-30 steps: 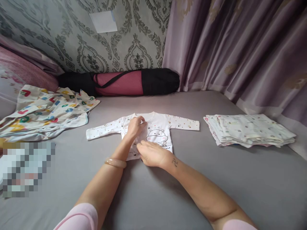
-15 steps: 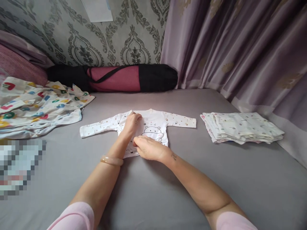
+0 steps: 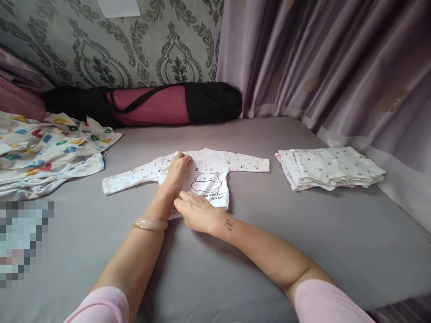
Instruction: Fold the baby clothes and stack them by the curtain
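Head view, and both hands are down on a little white long-sleeved shirt, spread on a grey sheet right under the fingers. The left hand is up by the neckline, its fingers drawn together and their tips on the chest. Nearer the wearer, the right hand is low by the hem, fingers curled in against the thumb; from this angle I can't fairly tell whether either hand has cloth pinched. Between the two sets of fingers and just to their right, there's a cartoon animal with lettering beneath it. One speckled sleeve stretches out left of the left fingers, the other to their right. A pale bangle circles the wrist behind those left fingers. Well right of both hands sits a stack of folded clothes; well left of the fingers lies a rumpled, colourful printed cloth. Beyond the fingertips, a long black-and-pink bag rests against the patterned wall, with a purple curtain hanging to its right.
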`<state>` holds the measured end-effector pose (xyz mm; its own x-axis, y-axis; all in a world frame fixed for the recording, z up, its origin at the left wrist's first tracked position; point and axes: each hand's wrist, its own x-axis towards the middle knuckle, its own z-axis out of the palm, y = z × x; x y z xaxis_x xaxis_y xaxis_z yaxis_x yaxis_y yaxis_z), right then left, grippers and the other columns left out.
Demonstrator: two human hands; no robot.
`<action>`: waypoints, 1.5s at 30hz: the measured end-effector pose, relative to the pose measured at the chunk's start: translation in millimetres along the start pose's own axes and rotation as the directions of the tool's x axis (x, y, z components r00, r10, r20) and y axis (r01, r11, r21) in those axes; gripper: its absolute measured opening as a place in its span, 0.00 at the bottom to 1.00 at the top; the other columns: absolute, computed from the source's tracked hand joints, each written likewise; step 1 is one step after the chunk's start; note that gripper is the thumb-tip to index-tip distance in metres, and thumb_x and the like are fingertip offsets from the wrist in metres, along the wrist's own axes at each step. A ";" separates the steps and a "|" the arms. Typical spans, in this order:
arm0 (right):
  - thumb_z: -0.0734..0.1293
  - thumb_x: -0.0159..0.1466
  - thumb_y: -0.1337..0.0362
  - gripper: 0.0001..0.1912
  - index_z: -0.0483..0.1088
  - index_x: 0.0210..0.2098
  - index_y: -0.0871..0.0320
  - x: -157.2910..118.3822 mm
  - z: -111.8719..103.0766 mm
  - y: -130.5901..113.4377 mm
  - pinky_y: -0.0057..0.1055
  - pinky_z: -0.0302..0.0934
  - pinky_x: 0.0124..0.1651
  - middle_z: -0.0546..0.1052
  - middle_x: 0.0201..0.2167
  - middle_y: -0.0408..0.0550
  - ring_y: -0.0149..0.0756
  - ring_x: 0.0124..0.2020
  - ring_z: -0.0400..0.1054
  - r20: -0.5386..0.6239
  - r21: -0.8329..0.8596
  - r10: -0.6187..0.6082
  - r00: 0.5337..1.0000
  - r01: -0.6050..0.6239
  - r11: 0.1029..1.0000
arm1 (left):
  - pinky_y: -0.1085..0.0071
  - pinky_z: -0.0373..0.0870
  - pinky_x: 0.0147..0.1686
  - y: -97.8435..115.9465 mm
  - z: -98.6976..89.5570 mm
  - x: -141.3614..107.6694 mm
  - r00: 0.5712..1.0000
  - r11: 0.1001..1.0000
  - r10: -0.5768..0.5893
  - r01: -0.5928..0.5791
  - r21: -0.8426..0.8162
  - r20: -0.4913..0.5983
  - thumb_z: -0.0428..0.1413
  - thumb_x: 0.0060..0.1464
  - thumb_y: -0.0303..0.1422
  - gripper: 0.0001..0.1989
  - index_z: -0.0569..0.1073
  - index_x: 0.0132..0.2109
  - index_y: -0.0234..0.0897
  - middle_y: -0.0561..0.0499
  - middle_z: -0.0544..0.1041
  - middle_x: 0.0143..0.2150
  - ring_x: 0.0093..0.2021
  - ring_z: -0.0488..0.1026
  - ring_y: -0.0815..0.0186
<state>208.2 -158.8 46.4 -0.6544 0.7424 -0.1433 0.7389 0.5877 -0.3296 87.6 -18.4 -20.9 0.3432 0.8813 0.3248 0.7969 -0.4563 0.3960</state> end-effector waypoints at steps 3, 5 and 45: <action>0.60 0.65 0.75 0.11 0.69 0.44 0.62 -0.7 0.0 -1.9 0.36 0.66 0.45 0.72 0.45 0.56 0.43 0.47 0.67 -0.001 -0.021 -0.016 1.000 0.016 1.000 | 0.59 0.67 0.49 5.3 -5.1 -0.4 0.999 0.996 -0.002 0.005 0.092 -0.033 0.48 0.62 0.34 0.13 0.75 0.46 0.33 0.39 0.71 0.45 0.45 0.69 0.55; 0.61 0.65 0.74 0.12 0.69 0.47 0.63 -1.7 -1.8 -4.2 0.37 0.66 0.47 0.72 0.46 0.58 0.44 0.48 0.68 -0.004 -0.040 -0.020 1.000 0.020 0.999 | 0.56 0.65 0.52 15.5 -12.1 -0.6 0.998 0.992 0.052 -0.048 0.114 -0.039 0.50 0.62 0.36 0.14 0.74 0.50 0.35 0.38 0.71 0.49 0.49 0.69 0.53; 0.55 0.64 0.76 0.18 0.62 0.51 0.58 -80.5 21.3 32.5 0.33 0.60 0.34 0.71 0.47 0.53 0.39 0.38 0.72 -0.298 0.048 0.616 0.729 -0.633 0.772 | 0.48 0.42 0.70 38.5 -18.4 -86.9 0.920 0.945 0.082 -0.194 0.264 0.383 0.37 0.69 0.46 0.30 0.54 0.72 0.38 0.45 0.51 0.74 0.73 0.45 0.55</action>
<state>281.6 -206.3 27.4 0.0262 0.9992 -0.0291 0.9776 -0.0317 -0.2083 79.3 -114.9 -18.0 0.5714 0.8207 0.0017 0.8177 -0.5695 0.0841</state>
